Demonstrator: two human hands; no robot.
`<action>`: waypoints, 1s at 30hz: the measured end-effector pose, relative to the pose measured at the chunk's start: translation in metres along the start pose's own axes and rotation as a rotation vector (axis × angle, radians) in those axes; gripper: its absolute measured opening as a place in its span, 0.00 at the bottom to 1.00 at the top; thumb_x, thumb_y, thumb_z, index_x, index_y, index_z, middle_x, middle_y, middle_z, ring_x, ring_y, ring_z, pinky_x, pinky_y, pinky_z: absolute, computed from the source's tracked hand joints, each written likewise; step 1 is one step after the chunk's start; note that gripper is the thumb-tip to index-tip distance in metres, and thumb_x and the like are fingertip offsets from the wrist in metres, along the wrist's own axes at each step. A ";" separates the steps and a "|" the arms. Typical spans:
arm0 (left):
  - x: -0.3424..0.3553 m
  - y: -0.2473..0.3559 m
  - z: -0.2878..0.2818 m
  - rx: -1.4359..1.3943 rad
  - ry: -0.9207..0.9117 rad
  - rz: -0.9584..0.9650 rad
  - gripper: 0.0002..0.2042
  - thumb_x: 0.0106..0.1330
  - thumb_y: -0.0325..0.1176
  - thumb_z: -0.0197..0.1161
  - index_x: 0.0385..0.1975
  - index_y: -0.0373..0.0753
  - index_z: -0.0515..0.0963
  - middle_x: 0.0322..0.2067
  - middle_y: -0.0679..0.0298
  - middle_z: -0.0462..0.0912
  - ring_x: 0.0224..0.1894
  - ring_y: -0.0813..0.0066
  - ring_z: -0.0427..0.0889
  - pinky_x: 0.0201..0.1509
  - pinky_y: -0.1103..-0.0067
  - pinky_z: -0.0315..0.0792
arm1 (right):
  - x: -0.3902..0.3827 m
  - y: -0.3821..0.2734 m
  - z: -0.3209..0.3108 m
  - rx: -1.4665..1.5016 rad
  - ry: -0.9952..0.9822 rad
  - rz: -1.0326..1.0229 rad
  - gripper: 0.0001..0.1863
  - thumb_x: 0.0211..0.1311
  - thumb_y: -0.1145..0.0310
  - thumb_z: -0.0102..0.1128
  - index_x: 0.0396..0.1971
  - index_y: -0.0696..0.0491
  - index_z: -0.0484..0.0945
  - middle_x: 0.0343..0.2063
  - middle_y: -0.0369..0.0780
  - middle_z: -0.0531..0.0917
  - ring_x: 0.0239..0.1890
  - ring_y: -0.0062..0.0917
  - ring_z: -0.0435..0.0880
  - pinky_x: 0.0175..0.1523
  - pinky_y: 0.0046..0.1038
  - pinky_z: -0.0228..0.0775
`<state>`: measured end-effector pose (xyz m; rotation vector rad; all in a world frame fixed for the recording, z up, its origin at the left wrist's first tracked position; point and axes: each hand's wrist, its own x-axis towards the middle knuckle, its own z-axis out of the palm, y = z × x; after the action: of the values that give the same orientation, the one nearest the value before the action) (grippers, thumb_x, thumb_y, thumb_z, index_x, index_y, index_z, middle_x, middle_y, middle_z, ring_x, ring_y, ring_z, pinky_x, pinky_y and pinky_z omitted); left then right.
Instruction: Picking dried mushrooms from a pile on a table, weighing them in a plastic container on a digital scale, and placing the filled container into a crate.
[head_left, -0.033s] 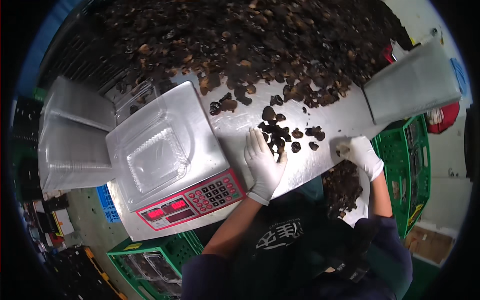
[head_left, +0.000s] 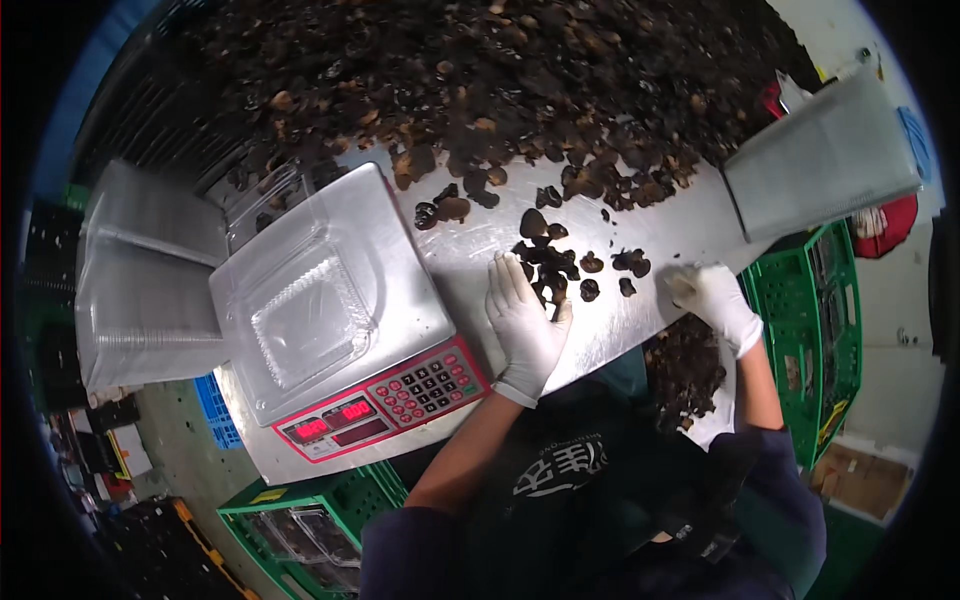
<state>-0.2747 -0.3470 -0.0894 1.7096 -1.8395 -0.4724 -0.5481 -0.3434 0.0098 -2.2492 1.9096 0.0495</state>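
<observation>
My left hand (head_left: 525, 325), in a white glove, lies flat on the metal table (head_left: 470, 260) with its fingers stretched out. Its fingertips border a small cluster of dark wood ear mushrooms (head_left: 548, 262); a few single pieces lie to the right of it. Near the table's right front edge, my gloved right hand (head_left: 722, 305) has its fingers curled down. Something brownish shows at those fingertips, too hidden to make out. To the left stands a red-framed digital scale (head_left: 345, 425) with a clear plastic tray (head_left: 310, 310) on its plate.
A large heap of wood ear mushrooms (head_left: 500, 90) covers the far side. Stacked clear containers stand at left (head_left: 155, 300) and right (head_left: 820, 165). Below the front edge, a white container (head_left: 728, 400) holds more mushrooms. Green crates flank the table, right (head_left: 845, 310) and lower left (head_left: 245, 510).
The whole view has shifted very slightly. Both hands stay in nearly the same places and poses, and the mushrooms lie as before.
</observation>
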 end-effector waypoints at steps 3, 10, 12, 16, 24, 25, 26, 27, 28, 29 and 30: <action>0.001 -0.002 -0.001 -0.026 0.032 0.038 0.49 0.56 0.45 0.70 0.70 0.22 0.51 0.69 0.37 0.57 0.72 0.41 0.56 0.74 0.57 0.52 | 0.022 -0.033 0.014 0.299 0.155 -0.037 0.25 0.48 0.71 0.72 0.50 0.49 0.81 0.40 0.44 0.82 0.41 0.41 0.84 0.47 0.37 0.77; -0.002 -0.009 0.009 -0.032 0.069 0.050 0.47 0.57 0.45 0.70 0.70 0.23 0.52 0.68 0.37 0.59 0.72 0.39 0.57 0.75 0.57 0.53 | 0.052 -0.021 0.060 0.188 0.254 0.016 0.15 0.48 0.74 0.67 0.39 0.49 0.84 0.37 0.44 0.83 0.37 0.42 0.84 0.42 0.38 0.77; -0.002 -0.009 0.009 -0.019 0.055 0.036 0.47 0.57 0.45 0.70 0.70 0.23 0.52 0.68 0.37 0.59 0.72 0.40 0.58 0.75 0.57 0.53 | 0.028 -0.012 0.046 0.167 0.299 -0.002 0.14 0.46 0.73 0.68 0.37 0.48 0.85 0.33 0.42 0.84 0.35 0.40 0.85 0.41 0.38 0.78; -0.003 -0.006 0.001 -0.017 0.038 0.051 0.48 0.56 0.45 0.70 0.69 0.23 0.52 0.69 0.38 0.58 0.73 0.42 0.56 0.74 0.57 0.53 | -0.039 0.011 -0.013 -0.152 -0.125 0.126 0.19 0.43 0.70 0.71 0.41 0.46 0.86 0.34 0.41 0.86 0.34 0.39 0.86 0.41 0.36 0.79; -0.004 -0.010 0.009 -0.061 0.103 0.093 0.53 0.52 0.45 0.73 0.71 0.21 0.48 0.69 0.34 0.54 0.74 0.39 0.53 0.76 0.56 0.50 | 0.072 -0.095 0.038 0.670 0.434 -0.094 0.19 0.59 0.65 0.65 0.50 0.55 0.81 0.42 0.47 0.82 0.42 0.43 0.82 0.48 0.36 0.76; -0.005 -0.012 0.012 -0.076 0.116 0.097 0.53 0.52 0.45 0.73 0.71 0.21 0.47 0.70 0.33 0.54 0.74 0.38 0.53 0.76 0.55 0.50 | 0.094 -0.108 0.050 0.702 0.469 -0.142 0.20 0.59 0.65 0.65 0.51 0.56 0.80 0.43 0.48 0.81 0.46 0.43 0.80 0.52 0.37 0.74; -0.005 -0.014 0.012 -0.085 0.134 0.096 0.54 0.52 0.45 0.73 0.71 0.21 0.47 0.70 0.33 0.53 0.74 0.37 0.52 0.76 0.55 0.50 | 0.111 -0.113 0.068 0.569 0.497 -0.196 0.22 0.60 0.67 0.65 0.53 0.57 0.78 0.44 0.48 0.81 0.54 0.44 0.77 0.59 0.37 0.70; -0.004 -0.016 0.016 -0.063 0.169 0.105 0.55 0.51 0.45 0.74 0.71 0.21 0.46 0.70 0.32 0.51 0.74 0.36 0.51 0.75 0.54 0.50 | 0.116 -0.121 0.064 0.544 0.425 -0.268 0.19 0.60 0.66 0.66 0.51 0.57 0.79 0.43 0.47 0.81 0.52 0.43 0.78 0.57 0.37 0.71; -0.005 -0.018 0.018 -0.065 0.163 0.111 0.55 0.51 0.46 0.73 0.71 0.21 0.46 0.70 0.32 0.51 0.74 0.36 0.51 0.75 0.54 0.50 | 0.117 -0.128 0.060 0.519 0.352 -0.338 0.18 0.60 0.65 0.66 0.48 0.56 0.80 0.42 0.47 0.82 0.51 0.43 0.79 0.55 0.37 0.72; -0.006 -0.019 0.019 -0.066 0.157 0.117 0.55 0.51 0.46 0.73 0.71 0.21 0.46 0.71 0.32 0.51 0.74 0.36 0.51 0.75 0.54 0.50 | 0.109 -0.132 0.054 0.495 0.209 -0.357 0.13 0.61 0.65 0.65 0.42 0.56 0.82 0.38 0.44 0.83 0.46 0.42 0.81 0.52 0.37 0.73; -0.006 -0.020 0.018 -0.070 0.157 0.115 0.55 0.51 0.47 0.73 0.71 0.21 0.46 0.71 0.32 0.51 0.74 0.36 0.51 0.75 0.54 0.50 | 0.099 -0.137 0.043 0.506 0.119 -0.375 0.10 0.59 0.67 0.67 0.39 0.55 0.84 0.35 0.42 0.84 0.42 0.40 0.82 0.50 0.35 0.74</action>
<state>-0.2706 -0.3458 -0.1164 1.5405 -1.7758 -0.3415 -0.3933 -0.4115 -0.0306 -2.2289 1.3138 -0.5624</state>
